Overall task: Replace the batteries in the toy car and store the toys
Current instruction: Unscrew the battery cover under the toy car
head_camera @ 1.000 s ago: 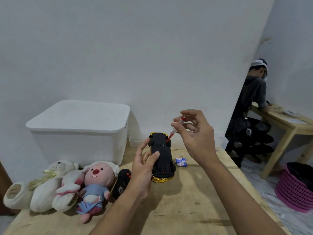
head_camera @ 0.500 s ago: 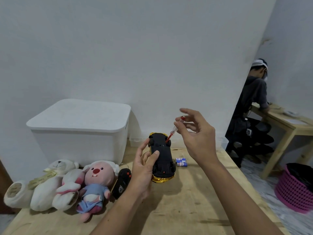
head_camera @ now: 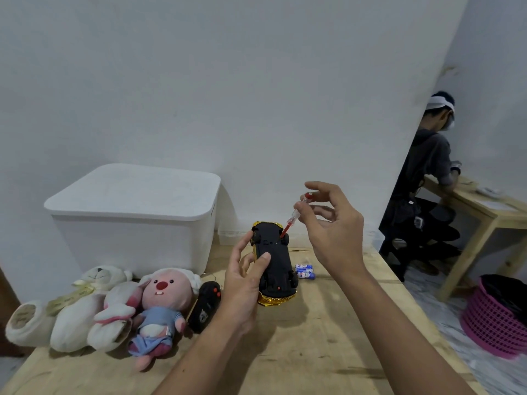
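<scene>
Upside down on the wooden table, the toy car shows its black underside, gold trim at both ends. Left hand grips its side, thumb curled on the chassis. Right hand pinches a small screwdriver near its red cap, other fingers spread, the tip set on the underside. 2 blue batteries lie just right of the car. Remote control, plush toys and white lidded bin sit left.
</scene>
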